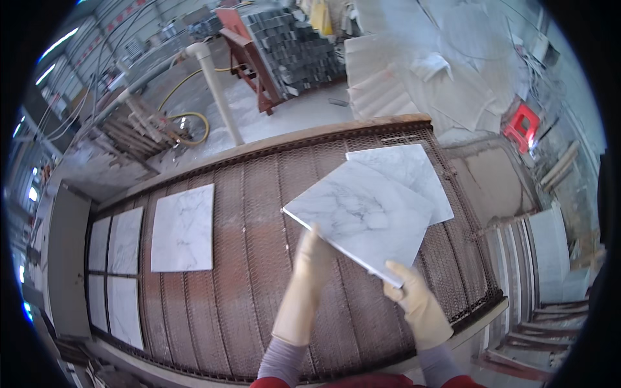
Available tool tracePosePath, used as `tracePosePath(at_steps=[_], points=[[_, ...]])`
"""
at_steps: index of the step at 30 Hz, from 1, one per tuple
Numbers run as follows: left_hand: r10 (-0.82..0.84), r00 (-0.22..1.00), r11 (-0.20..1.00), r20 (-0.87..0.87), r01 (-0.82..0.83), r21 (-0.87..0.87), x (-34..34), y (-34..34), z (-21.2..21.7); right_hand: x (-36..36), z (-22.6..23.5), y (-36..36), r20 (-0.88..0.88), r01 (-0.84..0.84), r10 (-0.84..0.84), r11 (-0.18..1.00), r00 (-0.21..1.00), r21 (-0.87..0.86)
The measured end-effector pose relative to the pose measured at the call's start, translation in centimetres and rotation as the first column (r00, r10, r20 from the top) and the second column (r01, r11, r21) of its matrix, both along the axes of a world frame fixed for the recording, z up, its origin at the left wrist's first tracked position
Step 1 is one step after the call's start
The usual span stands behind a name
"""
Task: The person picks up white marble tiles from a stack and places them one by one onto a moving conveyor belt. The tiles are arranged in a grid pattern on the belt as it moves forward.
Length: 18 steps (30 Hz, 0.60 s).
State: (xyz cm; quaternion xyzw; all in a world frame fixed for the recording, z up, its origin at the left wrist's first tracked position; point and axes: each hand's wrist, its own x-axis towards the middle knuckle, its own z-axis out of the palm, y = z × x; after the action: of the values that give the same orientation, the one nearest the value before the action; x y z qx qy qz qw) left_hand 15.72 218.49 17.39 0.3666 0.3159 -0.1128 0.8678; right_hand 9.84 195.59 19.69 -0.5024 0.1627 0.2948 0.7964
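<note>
A white marble tile with grey veins (362, 210) is in both my hands, tilted over the brown mesh-topped bed (252, 284). My left hand (312, 255), in a cream rubber glove, grips its near edge toward the left. At the near right corner, my gloved right hand (414, 301) is closed with the thumb on top. The held tile partly covers another marble tile (424, 171) on the mesh. A separate veined tile (183, 229) lies flat to the left of my hands. The fingers beneath the held tile are hidden.
Several tiles (126, 242) lie at the bed's left end, beside a grey panel (68, 258). Beyond the far rail (259, 145) stand a white pipe (217, 97) and a red rack (255, 71) of dark strips. A red stool (521, 127) stands at right.
</note>
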Motion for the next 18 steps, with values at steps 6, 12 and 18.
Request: tracePosePath(at_steps=[6, 12, 18], points=[[-0.217, 0.97, 0.806, 0.11, 0.115, 0.58, -12.2, 1.5, -0.8, -7.8, 2.7, 7.4, 0.04, -0.059, 0.069, 0.978, 0.997, -0.201], [0.466, 0.885, 0.877, 0.011, -0.46, -0.14, -20.5, 8.8, 2.7, -14.1, 3.2, 12.7, -0.014, -0.378, 0.378, 0.925, 0.926, -0.022], [0.729, 0.651, 0.67, 0.212, -0.742, -0.025, -28.1, 16.4, 3.3, -15.4, 3.0, 12.2, 0.165, -0.593, 0.648, 0.753, 0.744, -0.286]])
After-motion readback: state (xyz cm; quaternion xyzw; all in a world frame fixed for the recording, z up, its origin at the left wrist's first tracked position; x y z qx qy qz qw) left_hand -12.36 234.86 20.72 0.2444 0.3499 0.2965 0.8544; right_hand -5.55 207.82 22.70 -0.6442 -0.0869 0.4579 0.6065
